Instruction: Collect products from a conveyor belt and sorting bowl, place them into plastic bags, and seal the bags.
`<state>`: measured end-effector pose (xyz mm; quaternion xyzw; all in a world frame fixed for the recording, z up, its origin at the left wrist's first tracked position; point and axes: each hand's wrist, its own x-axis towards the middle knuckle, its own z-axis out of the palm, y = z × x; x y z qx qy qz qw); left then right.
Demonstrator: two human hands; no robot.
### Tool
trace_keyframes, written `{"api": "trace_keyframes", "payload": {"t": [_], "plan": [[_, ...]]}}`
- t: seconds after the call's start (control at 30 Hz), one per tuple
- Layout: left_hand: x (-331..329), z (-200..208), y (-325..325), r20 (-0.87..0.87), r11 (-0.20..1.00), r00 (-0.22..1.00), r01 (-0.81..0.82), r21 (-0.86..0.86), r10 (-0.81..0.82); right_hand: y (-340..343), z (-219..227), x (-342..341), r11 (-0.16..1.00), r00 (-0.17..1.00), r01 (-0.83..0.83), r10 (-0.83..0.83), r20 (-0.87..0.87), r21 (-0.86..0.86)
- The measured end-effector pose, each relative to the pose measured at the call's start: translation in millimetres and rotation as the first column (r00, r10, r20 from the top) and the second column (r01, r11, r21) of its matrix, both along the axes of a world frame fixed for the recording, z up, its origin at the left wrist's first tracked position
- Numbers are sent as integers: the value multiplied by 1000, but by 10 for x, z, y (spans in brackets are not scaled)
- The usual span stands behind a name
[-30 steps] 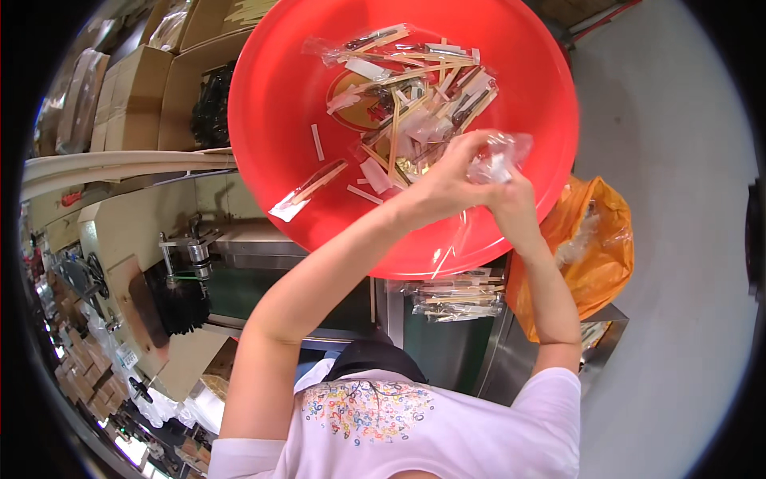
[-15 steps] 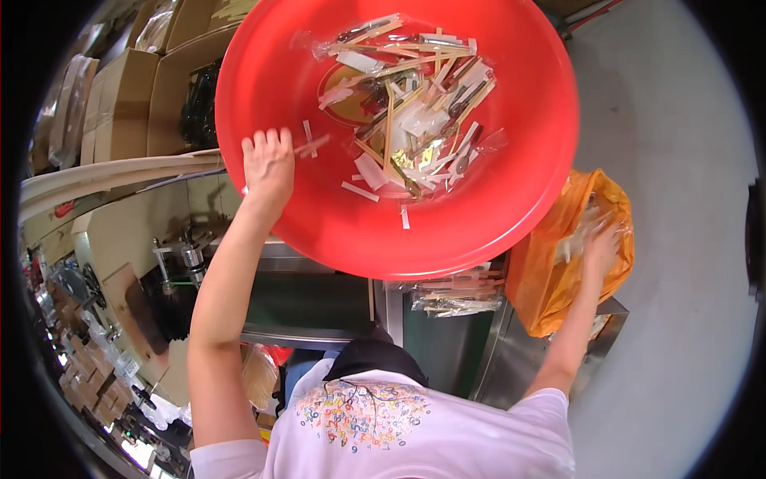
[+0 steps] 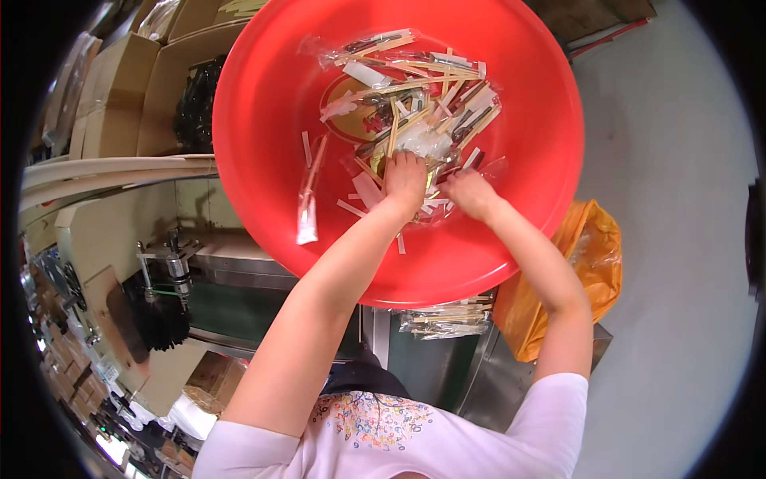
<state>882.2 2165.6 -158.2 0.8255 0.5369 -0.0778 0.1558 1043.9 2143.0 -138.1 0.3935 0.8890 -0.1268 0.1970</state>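
Note:
A large red tub (image 3: 263,104) holds a loose heap of cutlery packets (image 3: 431,120), with wooden chopsticks, dark spoons, white paper slips and clear wrappers. Both my hands are inside, at the near side of the heap. The fingers of my left hand (image 3: 405,185) bend down among the wrappers, closed on something hidden beneath them. Just to its right, my right hand (image 3: 472,193) pinches at the heap's edge; what lies between the fingertips is too small to make out. One clear chopstick packet (image 3: 311,191) lies apart on the tub's left slope.
An orange plastic bag (image 3: 594,247) stands open at the tub's right, with clear wrapping inside. Wrapped packets (image 3: 447,318) are stacked under the near rim. Cardboard boxes (image 3: 120,104) stand at the left, above a pale rail (image 3: 120,169) and a metal machine fixture (image 3: 177,267).
My left hand has let go of a chopstick packet, now on the left slope, and moved right to the heap. My right hand has come out of the orange bag into the tub.

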Motion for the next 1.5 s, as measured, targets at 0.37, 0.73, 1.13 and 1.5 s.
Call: {"api": "trace_keyframes", "payload": {"t": [0.37,0.73,1.13,1.5], "plan": [[-990,1913,193,411,996,908,-65,-56,83,121,1292,-272,639,21,597,-618,-786,-486],[-1245,2284,241,624,980,756,-167,-107,197,55,1655,-534,429,-404,598,-567,-717,-677],[-1041,2258,350,673,988,735,35,-148,74,-8,1681,-864,509,-346,136,-780,-522,-850],[-1055,1953,216,690,752,551,162,-639,468,-85,1594,-782,342,-621,195,-683,-386,-919]]}}
